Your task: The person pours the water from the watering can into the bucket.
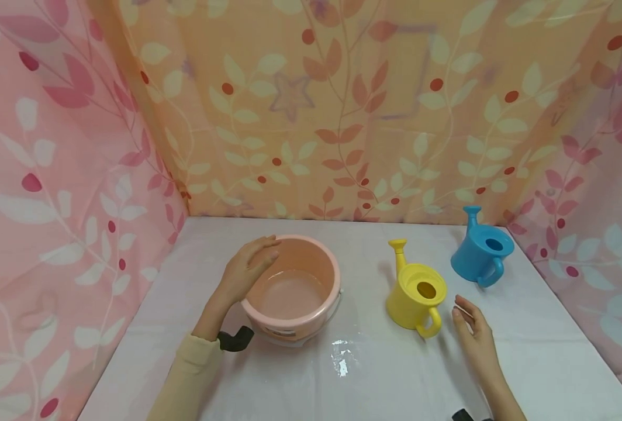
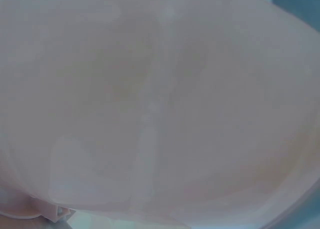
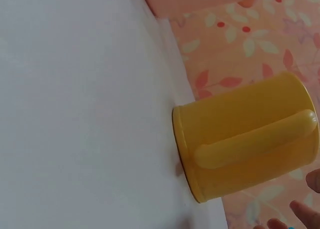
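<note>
A pale pink bucket (image 1: 311, 318) with a thin handle stands upright on the table, left of centre. My left hand (image 1: 241, 270) is at its left rim, fingers extended and thumb apart; whether it touches the rim I cannot tell. The bucket's blurred pale wall (image 2: 100, 124) fills most of the left wrist view. Right of the bucket is a yellow watering can (image 1: 407, 309), upright, its handle towards me. Beside that handle my right hand (image 1: 476, 339) hangs with loosely bent fingers, holding nothing. The right wrist view shows the can's handle (image 3: 255, 141) apart from the fingertips (image 3: 306, 214).
A blue watering can (image 1: 469, 257) stands behind and to the right of the yellow one. A shiny wet patch (image 1: 342, 358) lies on the white table (image 1: 374, 386) in front of the bucket. Leaf-patterned curtains (image 1: 342, 117) enclose the back and both sides.
</note>
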A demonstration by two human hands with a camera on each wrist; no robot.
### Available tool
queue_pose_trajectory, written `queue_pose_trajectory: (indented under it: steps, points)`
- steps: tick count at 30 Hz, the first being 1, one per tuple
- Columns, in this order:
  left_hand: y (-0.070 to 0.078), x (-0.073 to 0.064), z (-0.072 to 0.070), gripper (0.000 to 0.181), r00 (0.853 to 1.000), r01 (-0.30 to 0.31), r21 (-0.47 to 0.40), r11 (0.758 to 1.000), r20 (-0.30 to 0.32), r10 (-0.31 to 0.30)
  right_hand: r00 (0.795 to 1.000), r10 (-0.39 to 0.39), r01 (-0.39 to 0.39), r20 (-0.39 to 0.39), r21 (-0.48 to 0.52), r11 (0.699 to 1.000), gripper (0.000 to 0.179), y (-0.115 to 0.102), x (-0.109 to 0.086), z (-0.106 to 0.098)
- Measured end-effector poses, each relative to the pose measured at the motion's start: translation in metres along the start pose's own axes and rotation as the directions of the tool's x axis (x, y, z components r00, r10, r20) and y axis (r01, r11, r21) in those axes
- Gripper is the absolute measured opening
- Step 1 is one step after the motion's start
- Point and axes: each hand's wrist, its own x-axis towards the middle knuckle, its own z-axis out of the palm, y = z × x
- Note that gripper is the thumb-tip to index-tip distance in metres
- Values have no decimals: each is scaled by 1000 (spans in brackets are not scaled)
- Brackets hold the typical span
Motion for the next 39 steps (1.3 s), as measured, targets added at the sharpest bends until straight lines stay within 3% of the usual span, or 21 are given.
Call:
queue_pose_trajectory:
  steps: [12,19,27,39]
  points:
    - [0,0,0,42,1000,6,-13,1000,-3,-6,991,-136,135,1,122,983,40,3,-16,15]
    - [-1,0,0,42,1000,-5,-17,1000,-12,5,988,-157,156,-8,169,973,38,0,-22,23]
    - [0,0,1,42,1000,-3,-28,1000,-12,3,992,-91,108,-83,226,968,43,-7,-27,37]
    - [-1,0,0,42,1000,4,-25,1000,-16,-4,983,57,10,-176,359,933,29,-20,-27,54]
